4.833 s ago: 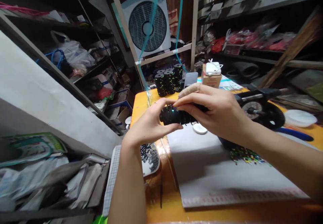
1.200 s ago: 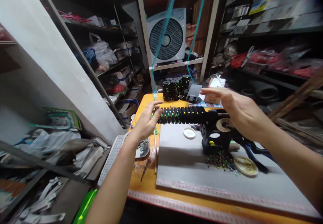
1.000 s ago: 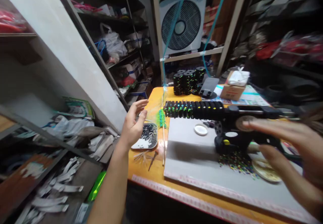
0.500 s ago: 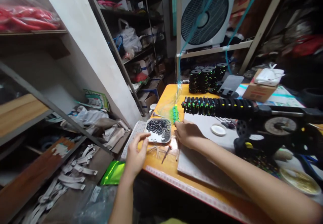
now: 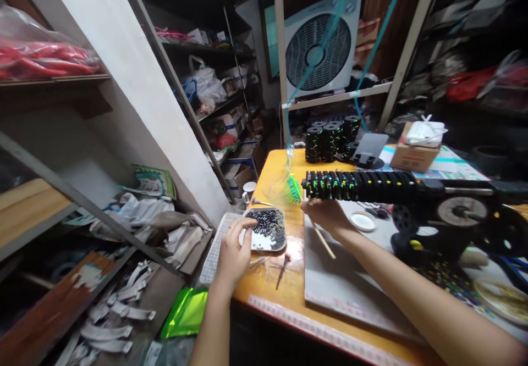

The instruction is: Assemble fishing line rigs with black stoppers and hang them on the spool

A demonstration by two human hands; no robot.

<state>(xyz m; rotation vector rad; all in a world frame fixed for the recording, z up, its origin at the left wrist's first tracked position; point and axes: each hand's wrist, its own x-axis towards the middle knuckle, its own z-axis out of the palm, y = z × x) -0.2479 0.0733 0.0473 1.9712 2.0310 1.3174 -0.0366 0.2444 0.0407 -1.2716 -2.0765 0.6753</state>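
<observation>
Orange table (image 5: 264, 278) edge lies nearest, a grey mat (image 5: 350, 294) on it; the left hand (image 5: 233, 248) rests on the near rim of a white tray (image 5: 264, 229) of small black tubes, fingers curled down onto the tubes, whether any is pinched I cannot tell; those tubes look light, hard and smooth, apt to roll or scatter, best picked singly between fingertip and thumb. Just beyond, the right hand (image 5: 328, 215) is closed round a thin wooden stick (image 5: 324, 237), green fibres (image 5: 293, 188) bunched at its far end; the stick looks stiff but slight, easy to snap, so a hold near its middle suits, while the fibres are soft and will splay. Above the hand a row of black spools (image 5: 357, 186) sits on a winder (image 5: 449, 220); farther back more spools stand stacked (image 5: 330, 140), then a fan (image 5: 317, 53).
</observation>
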